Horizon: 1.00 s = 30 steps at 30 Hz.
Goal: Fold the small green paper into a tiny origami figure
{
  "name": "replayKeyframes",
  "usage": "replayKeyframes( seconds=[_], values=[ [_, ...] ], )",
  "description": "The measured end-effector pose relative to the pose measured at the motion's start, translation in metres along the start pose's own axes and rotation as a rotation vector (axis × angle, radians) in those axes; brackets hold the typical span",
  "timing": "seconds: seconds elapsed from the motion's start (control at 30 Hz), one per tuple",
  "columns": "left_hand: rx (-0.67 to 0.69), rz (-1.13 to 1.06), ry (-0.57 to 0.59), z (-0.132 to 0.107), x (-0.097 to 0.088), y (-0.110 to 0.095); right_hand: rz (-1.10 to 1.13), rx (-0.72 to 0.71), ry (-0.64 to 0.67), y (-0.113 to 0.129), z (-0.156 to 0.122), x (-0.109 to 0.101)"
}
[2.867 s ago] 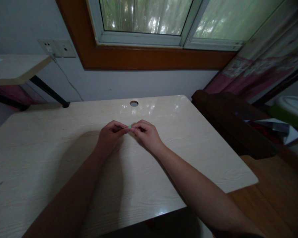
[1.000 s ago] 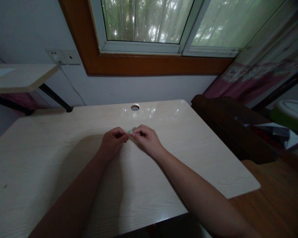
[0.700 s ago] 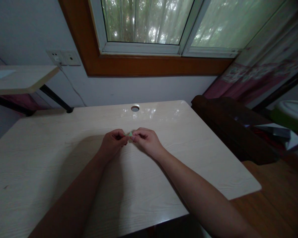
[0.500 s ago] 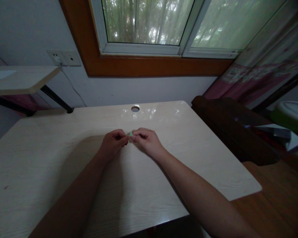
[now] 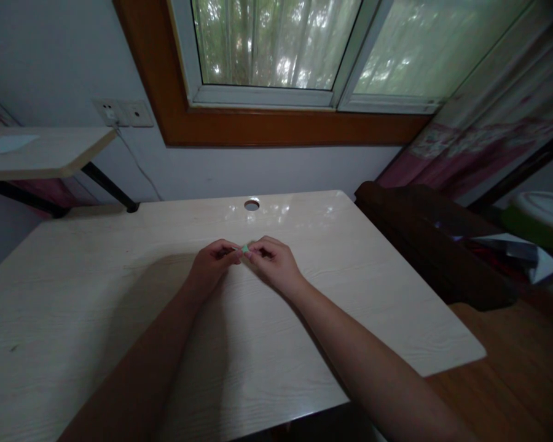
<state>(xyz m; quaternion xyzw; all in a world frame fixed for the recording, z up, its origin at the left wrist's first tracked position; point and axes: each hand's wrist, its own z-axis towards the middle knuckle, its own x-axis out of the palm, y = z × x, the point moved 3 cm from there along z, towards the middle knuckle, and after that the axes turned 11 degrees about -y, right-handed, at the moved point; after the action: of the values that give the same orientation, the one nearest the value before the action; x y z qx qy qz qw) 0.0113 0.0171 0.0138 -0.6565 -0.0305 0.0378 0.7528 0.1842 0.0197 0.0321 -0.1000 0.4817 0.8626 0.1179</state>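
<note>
A small light-green piece (image 5: 244, 248) shows between my fingertips; it is mostly covered, and I cannot make out whether it is paper or something else. My left hand (image 5: 215, 260) pinches it from the left, thumb and forefinger pressed together. From the right, my right hand (image 5: 275, 258) grips it the same way, the fingertips of both hands almost touching. Both hands are low over the pale wood-grain desk (image 5: 276, 344), around its middle.
Behind the hands the desk has a round cable hole (image 5: 251, 205). A raised shelf (image 5: 50, 153) on black legs stands at the left. Wall sockets (image 5: 122, 113) hold a plugged white cable. Dark wooden furniture (image 5: 410, 227) adjoins the desk's right side, below a curtain (image 5: 479, 129).
The green piece showed as a small upright point before and now looks lower and flatter between the fingertips. My hands have barely moved; the view has shifted slightly.
</note>
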Motion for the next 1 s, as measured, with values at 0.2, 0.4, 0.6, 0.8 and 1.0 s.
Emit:
replayKeyframes(
  seconds=[0.2, 0.4, 0.6, 0.8, 1.0],
  values=[
    [0.043, 0.064, 0.014, -0.001, 0.001, -0.004, 0.043, 0.003, 0.015, 0.001, -0.001, 0.0],
    [0.053, 0.112, 0.023, -0.002, 0.003, -0.006, 0.035, -0.004, 0.002, 0.0, -0.001, -0.003],
    [0.033, 0.084, 0.04, -0.003, 0.003, -0.006, 0.04, -0.015, -0.012, 0.005, 0.001, -0.003],
    [0.025, 0.087, -0.017, -0.002, 0.001, -0.009, 0.064, 0.043, -0.019, 0.0, 0.001, -0.001],
    [-0.001, -0.014, -0.091, 0.002, -0.005, 0.001, 0.124, 0.075, -0.051, -0.001, 0.002, -0.003]
  ],
)
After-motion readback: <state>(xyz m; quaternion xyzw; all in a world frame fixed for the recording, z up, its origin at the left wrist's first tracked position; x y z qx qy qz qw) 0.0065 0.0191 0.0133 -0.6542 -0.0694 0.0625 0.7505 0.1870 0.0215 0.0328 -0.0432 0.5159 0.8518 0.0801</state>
